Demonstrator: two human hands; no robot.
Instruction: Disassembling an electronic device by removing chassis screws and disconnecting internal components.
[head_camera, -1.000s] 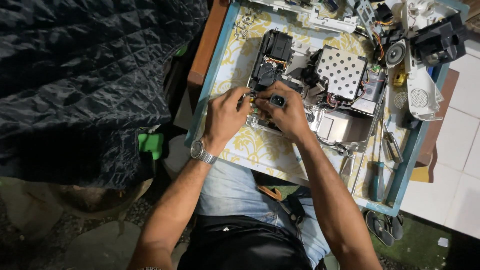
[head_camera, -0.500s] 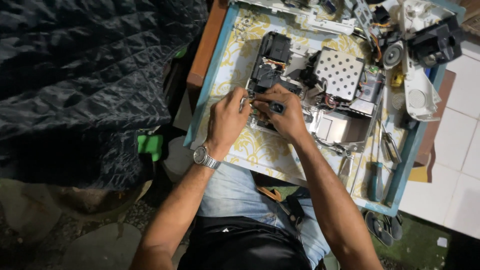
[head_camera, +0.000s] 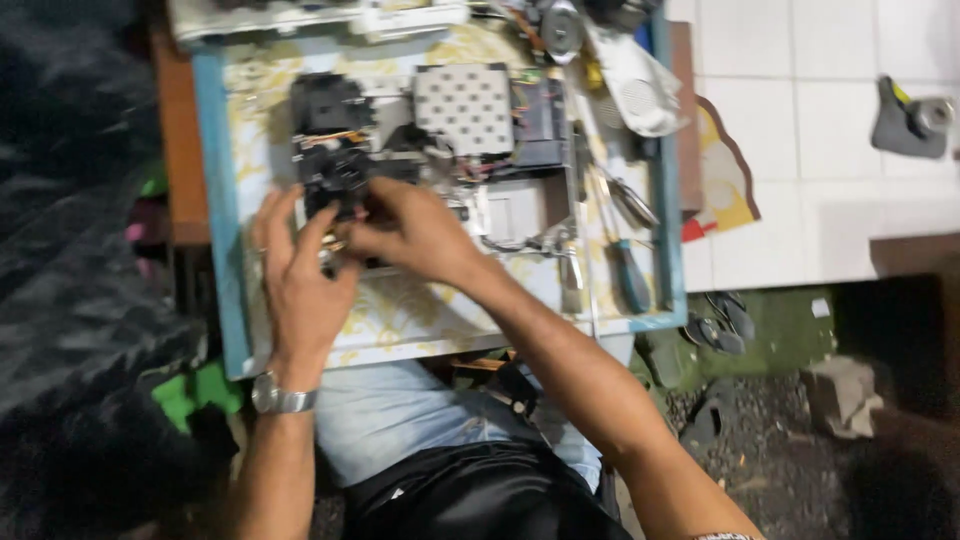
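An opened electronic device (head_camera: 440, 150), with black modules, coloured wires and a white perforated plate (head_camera: 465, 105), lies on a small table (head_camera: 400, 320) covered with a yellow-patterned sheet. My left hand (head_camera: 300, 285), a metal watch on its wrist, rests at the device's near left corner with fingers pinching a small part. My right hand (head_camera: 415, 235) is closed on the same spot beside a black module (head_camera: 335, 175). What the fingers grip is hidden by blur.
A blue-handled screwdriver (head_camera: 630, 275) and pliers (head_camera: 625, 200) lie at the table's right side. A white plastic cover (head_camera: 640, 85) sits at the far right corner. White floor tiles (head_camera: 800, 150) are to the right, sandals (head_camera: 725, 320) below, and a dark quilted fabric (head_camera: 70, 300) to the left.
The view has swung left and closer, so the table now sits mid-frame. Both hands stay together at the device's near left corner.
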